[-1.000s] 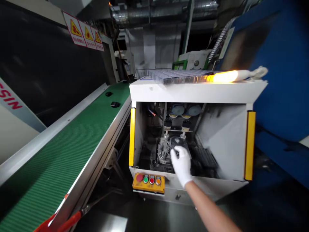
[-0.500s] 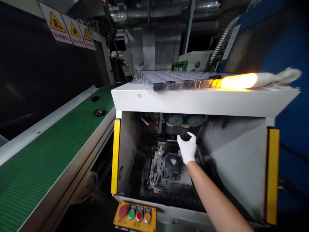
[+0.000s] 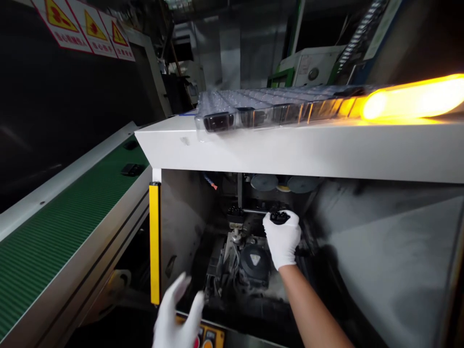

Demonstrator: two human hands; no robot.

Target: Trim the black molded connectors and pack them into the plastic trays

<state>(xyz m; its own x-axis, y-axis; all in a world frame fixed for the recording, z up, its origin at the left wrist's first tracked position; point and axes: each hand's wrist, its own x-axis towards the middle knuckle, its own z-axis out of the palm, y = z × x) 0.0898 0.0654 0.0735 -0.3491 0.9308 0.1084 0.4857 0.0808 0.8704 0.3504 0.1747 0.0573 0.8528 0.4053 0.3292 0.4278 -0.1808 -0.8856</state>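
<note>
My right hand (image 3: pixel 283 239), in a white glove, reaches into the machine's opening. Its thumb and fingers are closed around a small black part (image 3: pixel 279 217) with a knobbly top. To the left of that hand, a similar black part (image 3: pixel 235 212) sits on a metal holder, and a thin rod runs between the two. My left hand (image 3: pixel 177 319), also gloved in white and slightly blurred, is at the bottom edge with thumb and fingers apart, holding nothing. It partly covers the yellow button panel (image 3: pixel 219 334).
A white machine hood (image 3: pixel 253 152) overhangs the opening, with a clear plastic tray (image 3: pixel 217 124) and a glowing orange lamp (image 3: pixel 413 101) on top. Round grey discs (image 3: pixel 264 182) hang inside. A yellow post (image 3: pixel 154 241) borders the left side. Black pieces (image 3: pixel 133 169) lie on the green conveyor (image 3: pixel 72 232).
My right hand has gone from spread around the black part to closed on it. My left hand has come into view from below. The camera has moved closer to the machine.
</note>
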